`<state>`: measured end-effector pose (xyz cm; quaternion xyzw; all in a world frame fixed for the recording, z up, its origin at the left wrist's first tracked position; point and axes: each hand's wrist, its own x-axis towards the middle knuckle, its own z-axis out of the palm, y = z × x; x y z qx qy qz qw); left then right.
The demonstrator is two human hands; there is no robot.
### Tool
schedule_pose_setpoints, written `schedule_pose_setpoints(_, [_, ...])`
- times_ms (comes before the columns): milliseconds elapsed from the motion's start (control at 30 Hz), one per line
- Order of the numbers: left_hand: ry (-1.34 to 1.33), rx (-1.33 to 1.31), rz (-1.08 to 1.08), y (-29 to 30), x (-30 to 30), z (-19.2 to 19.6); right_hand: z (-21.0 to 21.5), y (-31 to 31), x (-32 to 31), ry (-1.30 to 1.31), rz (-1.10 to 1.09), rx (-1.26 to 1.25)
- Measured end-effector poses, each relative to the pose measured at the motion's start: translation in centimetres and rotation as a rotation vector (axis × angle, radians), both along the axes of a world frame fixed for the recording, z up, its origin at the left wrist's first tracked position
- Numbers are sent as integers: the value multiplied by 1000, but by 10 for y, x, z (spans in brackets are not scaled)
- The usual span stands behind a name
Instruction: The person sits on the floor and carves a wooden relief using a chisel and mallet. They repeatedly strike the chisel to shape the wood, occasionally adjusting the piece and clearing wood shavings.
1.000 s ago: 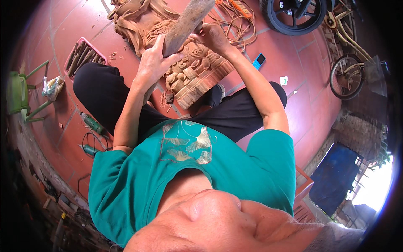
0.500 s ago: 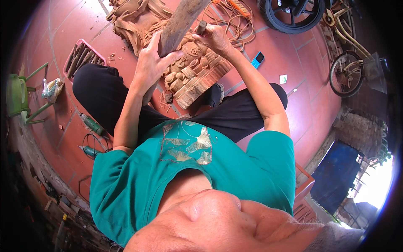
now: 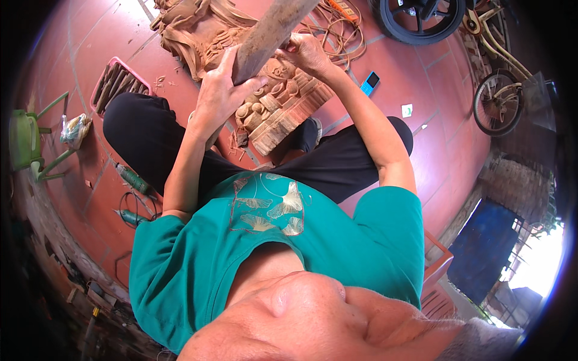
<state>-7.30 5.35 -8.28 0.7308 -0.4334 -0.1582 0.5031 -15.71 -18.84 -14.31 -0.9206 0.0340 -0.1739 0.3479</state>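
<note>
Hands: left hand (image 3: 218,97) grips wooden club (image 3: 265,42); right hand (image 3: 310,57) curls around mostly hidden tool (image 3: 290,45).
Floor (image 3: 448,84): tiles stretch between carving (image 3: 277,102) and pink basket (image 3: 136,72).
Carving: lies diagonally on floor, base edge nearest legs (image 3: 355,147).
Club: crosses above, thick end pointing away.

No words or numbers can be read: the small white square (image 3: 407,111) on the red tiled floor (image 3: 448,156) bears a green mark too small to make out, and pale marks on the orange power strip (image 3: 344,10) are illegible.

Two hands (image 3: 215,96), one club (image 3: 265,45), one carving (image 3: 280,108), one phone (image 3: 369,84), two power tools (image 3: 133,179)
</note>
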Motion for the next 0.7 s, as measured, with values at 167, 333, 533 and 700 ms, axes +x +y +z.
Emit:
schedule_pose_setpoints(167, [-38, 161, -24, -3, 1, 3, -3, -6, 0, 78, -8, -106])
schedule_pose_setpoints(333, [-122, 230, 22, -2, 6, -3, -12, -14, -7, 30, -52, 65])
schedule_pose_setpoints(533, [-85, 193, 49, 2, 8, -3, -8, -20, -16, 60, -39, 273])
schedule_pose_setpoints(700, [-86, 143, 26, 1, 5, 1, -9, -20, -15, 52, -21, 275])
